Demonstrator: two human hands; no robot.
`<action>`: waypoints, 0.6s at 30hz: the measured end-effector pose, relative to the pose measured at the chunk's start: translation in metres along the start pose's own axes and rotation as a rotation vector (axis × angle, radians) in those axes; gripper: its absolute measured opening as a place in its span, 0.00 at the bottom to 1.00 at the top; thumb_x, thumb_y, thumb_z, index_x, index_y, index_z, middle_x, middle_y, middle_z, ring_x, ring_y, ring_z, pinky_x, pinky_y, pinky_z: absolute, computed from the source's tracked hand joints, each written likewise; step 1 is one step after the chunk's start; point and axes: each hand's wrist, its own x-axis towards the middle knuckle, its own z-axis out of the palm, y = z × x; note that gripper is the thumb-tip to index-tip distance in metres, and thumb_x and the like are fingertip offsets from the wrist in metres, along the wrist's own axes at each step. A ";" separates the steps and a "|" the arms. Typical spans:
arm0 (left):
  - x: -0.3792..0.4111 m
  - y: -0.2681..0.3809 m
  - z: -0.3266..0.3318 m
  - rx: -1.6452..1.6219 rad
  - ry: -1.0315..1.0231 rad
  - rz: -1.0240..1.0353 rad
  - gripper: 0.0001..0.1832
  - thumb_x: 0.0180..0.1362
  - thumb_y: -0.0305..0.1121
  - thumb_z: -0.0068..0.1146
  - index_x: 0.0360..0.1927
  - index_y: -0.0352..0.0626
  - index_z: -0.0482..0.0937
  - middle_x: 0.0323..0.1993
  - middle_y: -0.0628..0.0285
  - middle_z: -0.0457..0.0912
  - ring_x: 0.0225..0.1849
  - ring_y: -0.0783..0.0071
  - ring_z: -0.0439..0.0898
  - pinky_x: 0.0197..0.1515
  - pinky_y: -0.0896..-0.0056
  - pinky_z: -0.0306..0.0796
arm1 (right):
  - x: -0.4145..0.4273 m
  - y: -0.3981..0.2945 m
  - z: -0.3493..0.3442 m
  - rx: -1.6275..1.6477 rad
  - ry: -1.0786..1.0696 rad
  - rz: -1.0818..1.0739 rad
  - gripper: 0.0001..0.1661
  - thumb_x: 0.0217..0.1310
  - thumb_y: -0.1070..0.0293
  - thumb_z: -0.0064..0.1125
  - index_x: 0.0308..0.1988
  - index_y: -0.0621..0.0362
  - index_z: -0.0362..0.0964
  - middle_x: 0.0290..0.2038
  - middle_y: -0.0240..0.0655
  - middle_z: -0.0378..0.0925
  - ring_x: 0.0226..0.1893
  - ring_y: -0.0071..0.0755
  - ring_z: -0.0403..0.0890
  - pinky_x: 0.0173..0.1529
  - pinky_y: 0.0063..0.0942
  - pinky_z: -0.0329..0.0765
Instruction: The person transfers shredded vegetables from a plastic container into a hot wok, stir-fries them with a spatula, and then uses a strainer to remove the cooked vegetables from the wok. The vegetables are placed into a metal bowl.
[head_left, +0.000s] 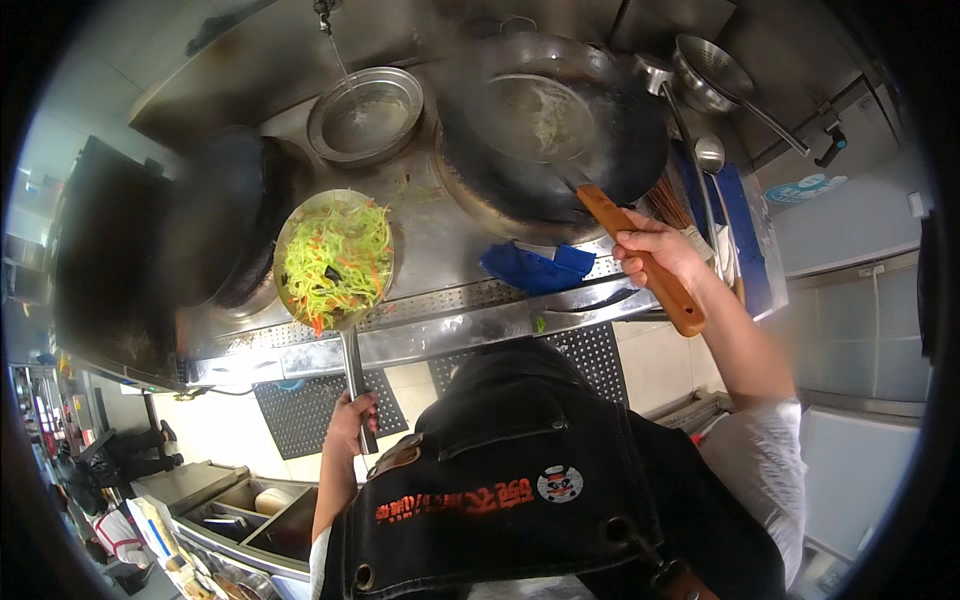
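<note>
My left hand (354, 421) grips the metal handle of a strainer or ladle (351, 352), whose round bowl is heaped with shredded green vegetable (337, 255) with orange shreds and a few dark pieces. The bowl is over the steel stove top, left of the big wok. My right hand (656, 246) is closed around the wooden handle (667, 292) of a utensil. Its metal end reaches into the large black wok (630, 161), where cloudy, bubbling liquid (544, 120) lies and steam partly blurs the view. Whether that end touches the wok bottom is hidden.
Water runs from a tap (324, 22) into a metal basin (365, 116). Blue cloths (536, 266) lie on the stove's front edge. A second wok (217, 217) stands left. At right are a perforated strainer (712, 71), a ladle (709, 154) and a bamboo brush (669, 202). People are behind, lower left.
</note>
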 end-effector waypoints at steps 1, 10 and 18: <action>-0.001 -0.001 0.000 -0.002 0.005 -0.002 0.10 0.52 0.27 0.59 0.31 0.45 0.67 0.17 0.66 0.69 0.12 0.76 0.67 0.13 0.75 0.64 | 0.001 0.004 0.001 0.031 -0.018 -0.016 0.33 0.63 0.73 0.51 0.64 0.48 0.51 0.29 0.35 0.68 0.19 0.21 0.67 0.21 0.19 0.66; -0.002 0.002 0.002 0.038 0.036 -0.015 0.10 0.53 0.28 0.60 0.31 0.45 0.68 0.17 0.66 0.69 0.12 0.77 0.67 0.13 0.75 0.64 | -0.017 0.007 -0.004 -0.038 -0.026 -0.283 0.42 0.61 0.74 0.52 0.69 0.48 0.40 0.27 0.35 0.70 0.18 0.24 0.70 0.20 0.22 0.68; -0.002 0.001 0.002 0.016 0.019 -0.020 0.10 0.53 0.27 0.58 0.33 0.45 0.68 0.17 0.66 0.69 0.12 0.77 0.68 0.13 0.76 0.64 | -0.057 -0.035 -0.090 -0.709 0.488 -0.414 0.44 0.59 0.82 0.50 0.70 0.49 0.40 0.28 0.35 0.74 0.16 0.21 0.68 0.22 0.23 0.70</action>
